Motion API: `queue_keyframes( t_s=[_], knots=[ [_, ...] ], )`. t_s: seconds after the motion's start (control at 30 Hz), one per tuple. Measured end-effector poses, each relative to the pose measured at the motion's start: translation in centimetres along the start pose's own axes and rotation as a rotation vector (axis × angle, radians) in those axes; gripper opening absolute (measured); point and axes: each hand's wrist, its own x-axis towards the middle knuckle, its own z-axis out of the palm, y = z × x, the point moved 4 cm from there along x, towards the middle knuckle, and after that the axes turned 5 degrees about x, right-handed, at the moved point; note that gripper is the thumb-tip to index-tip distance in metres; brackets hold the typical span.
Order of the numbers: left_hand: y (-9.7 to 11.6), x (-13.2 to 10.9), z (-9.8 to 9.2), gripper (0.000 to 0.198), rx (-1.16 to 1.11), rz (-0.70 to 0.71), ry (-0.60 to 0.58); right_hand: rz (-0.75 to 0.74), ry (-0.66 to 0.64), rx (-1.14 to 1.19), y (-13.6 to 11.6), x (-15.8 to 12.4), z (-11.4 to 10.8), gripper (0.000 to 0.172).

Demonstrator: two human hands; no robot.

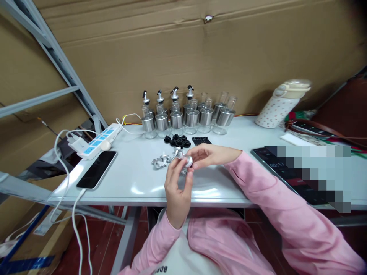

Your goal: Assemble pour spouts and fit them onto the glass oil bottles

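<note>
My left hand (177, 191) pinches a silver metal pourer cap (188, 161) between thumb and fingers, its round open end turned to the right. Close against that cap, my right hand (205, 156) has its fingers pressed together; a small dark bit shows at the fingertips, too small to name. Loose silver pourer caps (161, 162) lie on the table just left of and behind my hands. Beyond them sit a cluster of black rubber stoppers (177, 140) and a row of small black pieces (202, 140).
Glass bottles with steel sleeves (192, 117) stand along the cardboard wall, several at the back with pourers fitted. A power strip (99, 142) and a phone (97, 170) lie left. Another phone (275, 168) and a dotted flask (276, 107) are right.
</note>
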Motion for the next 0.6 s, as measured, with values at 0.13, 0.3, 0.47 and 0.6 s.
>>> queue_keyframes(
  t_s=[0.13,0.3,0.47,0.6],
  knots=[
    [-0.1,-0.1,0.2,0.036,-0.008,0.016,-0.031,-0.045,0.098,-0.001,-0.5,-0.1,-0.4,0.031],
    [-0.7,-0.4,0.2,0.043,-0.141,-0.088,0.041,-0.1,0.146,-0.069,-0.9,-0.4,-0.9,0.031],
    [-0.8,-0.2,0.0,0.022,-0.109,-0.128,0.034,-0.133,0.109,-0.178,-1.5,-0.5,-0.9,0.039],
    [-0.8,0.0,-0.1,0.017,-0.057,-0.148,-0.033,-0.176,0.134,-0.251,-1.7,-0.6,-1.0,0.051]
  ],
)
